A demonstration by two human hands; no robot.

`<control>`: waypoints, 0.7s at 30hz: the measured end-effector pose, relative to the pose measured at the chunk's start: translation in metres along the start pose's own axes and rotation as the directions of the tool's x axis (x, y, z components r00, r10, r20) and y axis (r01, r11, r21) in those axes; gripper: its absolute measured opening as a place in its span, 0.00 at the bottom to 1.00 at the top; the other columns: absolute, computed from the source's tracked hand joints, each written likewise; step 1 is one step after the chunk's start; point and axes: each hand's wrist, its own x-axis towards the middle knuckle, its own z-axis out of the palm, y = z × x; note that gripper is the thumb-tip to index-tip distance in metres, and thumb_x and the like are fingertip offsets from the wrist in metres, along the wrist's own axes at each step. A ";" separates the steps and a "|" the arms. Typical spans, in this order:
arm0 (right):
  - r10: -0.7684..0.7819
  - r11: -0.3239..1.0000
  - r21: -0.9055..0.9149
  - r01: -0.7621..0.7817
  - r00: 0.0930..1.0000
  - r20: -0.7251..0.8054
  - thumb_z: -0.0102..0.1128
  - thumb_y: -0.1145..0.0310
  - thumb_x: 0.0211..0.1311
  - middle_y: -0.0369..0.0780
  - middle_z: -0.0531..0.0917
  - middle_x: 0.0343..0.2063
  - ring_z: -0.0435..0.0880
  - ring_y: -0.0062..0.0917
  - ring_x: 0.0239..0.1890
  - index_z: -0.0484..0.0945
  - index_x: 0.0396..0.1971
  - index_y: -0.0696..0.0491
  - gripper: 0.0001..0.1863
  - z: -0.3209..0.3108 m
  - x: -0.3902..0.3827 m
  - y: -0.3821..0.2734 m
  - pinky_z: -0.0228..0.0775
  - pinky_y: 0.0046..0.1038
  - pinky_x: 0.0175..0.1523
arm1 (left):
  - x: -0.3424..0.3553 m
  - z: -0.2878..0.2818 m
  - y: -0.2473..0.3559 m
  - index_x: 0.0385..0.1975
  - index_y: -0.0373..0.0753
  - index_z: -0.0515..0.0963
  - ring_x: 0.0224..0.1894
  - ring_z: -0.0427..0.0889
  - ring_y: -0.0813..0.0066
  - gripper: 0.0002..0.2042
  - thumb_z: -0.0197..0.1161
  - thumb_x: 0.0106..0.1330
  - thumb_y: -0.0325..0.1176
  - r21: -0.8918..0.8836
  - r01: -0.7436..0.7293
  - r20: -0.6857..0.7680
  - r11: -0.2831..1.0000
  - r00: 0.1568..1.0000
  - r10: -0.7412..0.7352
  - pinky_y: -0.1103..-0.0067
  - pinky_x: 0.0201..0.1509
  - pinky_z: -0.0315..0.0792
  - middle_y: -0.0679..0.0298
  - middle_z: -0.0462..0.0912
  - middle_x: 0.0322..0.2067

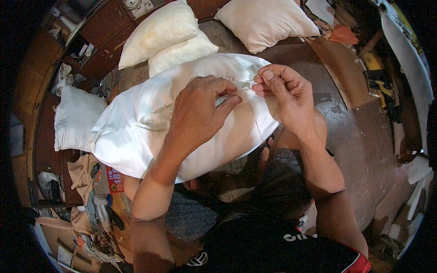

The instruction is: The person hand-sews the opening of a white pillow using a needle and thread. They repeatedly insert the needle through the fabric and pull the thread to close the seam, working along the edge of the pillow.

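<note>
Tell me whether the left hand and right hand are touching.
Apart. In the head view, white satin fabric shows in the gap between the left hand and the right hand.

The brown floor (364,141) is showing dark, scuffed patches and, to the right, a soft sheen of light. Wooden shelving (43,50) is lining the left side in shade, holding loose clutter. A brown board (339,75) is lying flat, far right. I am noting clothes (98,218) lying heaped, near left, and a pale panel (406,59) bordering the right side.
</note>
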 end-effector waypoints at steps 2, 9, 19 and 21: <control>-0.004 1.000 -0.007 0.004 1.000 0.011 0.58 0.70 0.74 0.37 0.85 0.35 0.84 0.18 0.35 0.82 0.42 0.62 0.10 0.001 -0.001 0.003 0.77 0.19 0.42 | -0.001 0.000 -0.005 0.33 0.35 0.84 0.36 0.81 0.58 0.07 0.68 0.61 0.32 0.020 -0.039 0.016 0.999 0.999 0.038 0.67 0.43 0.74 0.56 0.83 0.31; 0.022 0.998 -0.066 -0.021 1.000 0.018 0.58 0.70 0.74 0.39 0.86 0.36 0.84 0.17 0.36 0.82 0.42 0.63 0.11 0.004 -0.004 -0.002 0.78 0.19 0.42 | -0.001 -0.002 -0.001 0.33 0.36 0.85 0.36 0.81 0.60 0.05 0.66 0.61 0.29 -0.145 0.057 0.005 0.988 0.998 -0.057 0.70 0.40 0.75 0.57 0.83 0.32; 0.047 0.999 0.018 -0.048 0.996 0.077 0.58 0.69 0.73 0.39 0.86 0.36 0.84 0.17 0.37 0.82 0.44 0.63 0.11 0.002 -0.001 0.001 0.78 0.20 0.43 | -0.001 -0.001 0.001 0.35 0.35 0.84 0.28 0.79 0.69 0.05 0.66 0.64 0.29 -0.247 0.122 -0.009 0.961 0.992 -0.129 0.75 0.34 0.71 0.58 0.84 0.28; 0.058 0.998 0.015 -0.059 0.995 0.082 0.58 0.68 0.73 0.38 0.86 0.35 0.84 0.17 0.36 0.82 0.44 0.62 0.11 0.000 0.000 0.001 0.78 0.20 0.43 | -0.001 0.001 -0.002 0.36 0.34 0.83 0.27 0.78 0.72 0.06 0.66 0.65 0.29 -0.274 0.127 -0.007 0.953 0.991 -0.134 0.76 0.33 0.71 0.59 0.83 0.27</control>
